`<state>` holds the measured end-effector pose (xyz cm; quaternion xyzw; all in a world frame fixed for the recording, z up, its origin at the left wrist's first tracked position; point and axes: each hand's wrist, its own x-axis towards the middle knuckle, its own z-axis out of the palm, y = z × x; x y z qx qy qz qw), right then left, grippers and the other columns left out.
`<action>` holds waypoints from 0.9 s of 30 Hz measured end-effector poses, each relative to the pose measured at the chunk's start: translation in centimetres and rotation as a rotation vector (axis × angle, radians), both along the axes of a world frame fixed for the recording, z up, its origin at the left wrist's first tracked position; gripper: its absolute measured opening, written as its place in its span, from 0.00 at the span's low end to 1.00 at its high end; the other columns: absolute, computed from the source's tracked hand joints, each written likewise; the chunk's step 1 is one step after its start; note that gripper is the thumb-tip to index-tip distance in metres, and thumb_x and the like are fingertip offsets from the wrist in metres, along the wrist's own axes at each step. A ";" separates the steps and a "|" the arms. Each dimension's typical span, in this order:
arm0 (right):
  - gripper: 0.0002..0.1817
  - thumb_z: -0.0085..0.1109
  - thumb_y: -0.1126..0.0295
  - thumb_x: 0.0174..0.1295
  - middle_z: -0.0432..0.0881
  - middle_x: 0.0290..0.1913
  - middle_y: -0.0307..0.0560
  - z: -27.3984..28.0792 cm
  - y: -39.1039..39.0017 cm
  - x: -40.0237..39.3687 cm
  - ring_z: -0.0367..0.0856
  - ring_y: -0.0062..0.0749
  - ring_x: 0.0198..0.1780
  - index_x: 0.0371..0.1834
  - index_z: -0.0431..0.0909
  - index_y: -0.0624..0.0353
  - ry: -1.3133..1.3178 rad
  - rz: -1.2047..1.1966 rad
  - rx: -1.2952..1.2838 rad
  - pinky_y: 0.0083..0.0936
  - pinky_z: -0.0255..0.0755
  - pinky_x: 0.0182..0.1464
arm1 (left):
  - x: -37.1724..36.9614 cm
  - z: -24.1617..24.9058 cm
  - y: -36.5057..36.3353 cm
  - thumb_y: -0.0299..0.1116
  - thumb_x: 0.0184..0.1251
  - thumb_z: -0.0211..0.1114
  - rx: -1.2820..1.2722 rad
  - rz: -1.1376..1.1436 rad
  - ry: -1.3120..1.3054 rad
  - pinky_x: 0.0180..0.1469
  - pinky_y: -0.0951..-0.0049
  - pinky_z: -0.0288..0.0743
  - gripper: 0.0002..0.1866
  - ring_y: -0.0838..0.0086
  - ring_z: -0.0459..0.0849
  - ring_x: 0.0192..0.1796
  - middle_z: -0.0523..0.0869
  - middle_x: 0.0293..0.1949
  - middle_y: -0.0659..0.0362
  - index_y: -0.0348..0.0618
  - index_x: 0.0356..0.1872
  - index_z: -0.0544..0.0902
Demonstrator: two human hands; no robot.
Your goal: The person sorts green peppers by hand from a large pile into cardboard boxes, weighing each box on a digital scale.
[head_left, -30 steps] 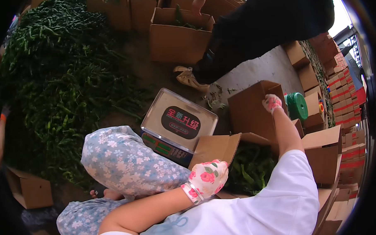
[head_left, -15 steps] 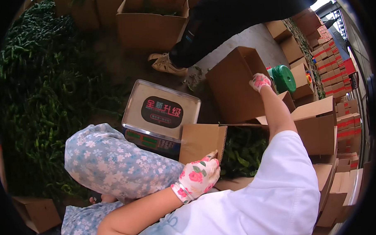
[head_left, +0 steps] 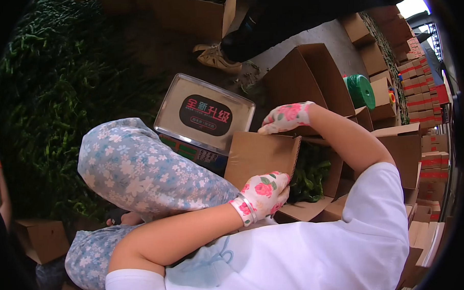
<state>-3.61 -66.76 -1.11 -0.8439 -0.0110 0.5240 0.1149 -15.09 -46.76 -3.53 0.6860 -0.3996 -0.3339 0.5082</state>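
Both floral-gloved hands are meeting a cardboard flap (head_left: 260,157): left hand (head_left: 264,195) curling nearby, right hand (head_left: 288,117) half bending at its far edge; grips unclear. Green peppers (head_left: 310,182) are lying boxed alongside. Light, even pressure is probably best preventing creases.

Right hand (head_left: 288,117) has moved to the box flap (head_left: 260,155).

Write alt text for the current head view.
In floral gloves, a person's left hand and right hand are at the raised flap of a cardboard box holding green peppers, beside a metal-topped scale. Another person's shoe is nearby.
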 end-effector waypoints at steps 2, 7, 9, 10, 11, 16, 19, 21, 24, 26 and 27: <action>0.29 0.50 0.42 0.62 0.85 0.43 0.46 -4.7 4.3 3.4 0.81 0.38 0.47 0.51 0.81 0.55 0.033 0.269 -0.060 0.31 0.70 0.52 | -0.3 0.6 0.4 0.39 0.68 0.56 0.013 0.042 -0.109 0.35 0.60 0.75 0.13 0.55 0.82 0.34 0.80 0.28 0.50 0.41 0.30 0.73; 0.22 0.53 0.51 0.57 0.83 0.48 0.48 -12.9 8.9 11.6 0.80 0.43 0.52 0.49 0.81 0.53 -0.310 0.569 -0.218 0.38 0.73 0.54 | 4.1 3.7 8.2 0.43 0.68 0.56 0.004 0.009 -0.206 0.37 0.61 0.77 0.15 0.57 0.84 0.37 0.82 0.35 0.52 0.40 0.37 0.78; 0.31 0.55 0.50 0.56 0.80 0.52 0.54 -16.9 8.6 13.1 0.77 0.42 0.58 0.57 0.74 0.61 -0.620 0.351 -0.140 0.36 0.70 0.59 | 6.9 6.5 14.4 0.36 0.65 0.60 -0.191 0.245 -0.271 0.38 0.70 0.79 0.12 0.62 0.85 0.40 0.83 0.42 0.52 0.38 0.41 0.80; 0.33 0.56 0.49 0.56 0.79 0.53 0.56 -18.7 8.9 14.1 0.76 0.43 0.59 0.58 0.72 0.64 -0.739 0.221 -0.171 0.35 0.69 0.60 | 7.6 8.1 17.9 0.33 0.65 0.58 -0.147 0.412 -0.021 0.42 0.71 0.80 0.13 0.64 0.85 0.43 0.82 0.49 0.48 0.35 0.44 0.81; 0.33 0.56 0.48 0.56 0.79 0.53 0.56 -19.7 8.8 15.3 0.76 0.43 0.59 0.56 0.73 0.64 -0.749 0.124 -0.162 0.34 0.69 0.61 | 6.6 8.3 20.2 0.32 0.66 0.56 -0.441 0.669 0.243 0.45 0.69 0.81 0.15 0.61 0.85 0.45 0.81 0.51 0.42 0.34 0.48 0.80; 0.29 0.60 0.44 0.55 0.83 0.36 0.54 -25.5 7.5 17.7 0.82 0.40 0.45 0.42 0.81 0.62 -0.679 -0.559 0.126 0.30 0.71 0.48 | 3.7 7.0 28.4 0.43 0.69 0.58 -0.454 1.424 -0.199 0.35 0.68 0.80 0.18 0.62 0.84 0.38 0.78 0.45 0.41 0.36 0.43 0.75; 0.28 0.58 0.44 0.56 0.83 0.37 0.56 -26.5 10.1 19.5 0.82 0.42 0.45 0.41 0.81 0.62 -0.707 -0.681 0.178 0.32 0.71 0.48 | 1.6 5.5 33.0 0.41 0.71 0.55 -0.357 1.624 -0.143 0.37 0.71 0.79 0.16 0.63 0.83 0.40 0.79 0.48 0.43 0.36 0.46 0.75; 0.28 0.57 0.44 0.57 0.83 0.37 0.56 -26.3 12.2 21.6 0.82 0.44 0.44 0.40 0.81 0.62 -0.778 -0.650 0.105 0.33 0.71 0.48 | 1.4 5.1 35.1 0.40 0.72 0.54 -0.297 1.683 -0.114 0.37 0.72 0.79 0.15 0.64 0.83 0.41 0.79 0.48 0.44 0.37 0.46 0.75; 0.28 0.53 0.42 0.59 0.83 0.37 0.56 -25.3 16.4 26.7 0.81 0.48 0.45 0.38 0.81 0.59 -0.897 -0.581 0.026 0.35 0.71 0.49 | 1.9 4.5 37.6 0.40 0.72 0.53 -0.192 1.728 -0.118 0.38 0.73 0.78 0.15 0.66 0.82 0.42 0.79 0.48 0.46 0.37 0.46 0.75; 0.28 0.51 0.41 0.60 0.83 0.38 0.55 -25.6 18.5 30.4 0.81 0.48 0.45 0.38 0.81 0.59 -0.934 -0.552 -0.007 0.36 0.71 0.49 | 3.1 4.6 38.1 0.40 0.73 0.53 -0.126 1.739 -0.141 0.37 0.74 0.77 0.15 0.68 0.82 0.41 0.79 0.48 0.46 0.37 0.47 0.74; 0.28 0.51 0.40 0.59 0.83 0.42 0.53 -25.7 19.5 32.2 0.80 0.48 0.48 0.39 0.82 0.55 -0.918 -0.529 -0.014 0.37 0.71 0.51 | 3.8 4.6 38.1 0.40 0.73 0.53 -0.124 1.746 -0.142 0.37 0.74 0.77 0.15 0.68 0.82 0.41 0.79 0.48 0.46 0.37 0.47 0.74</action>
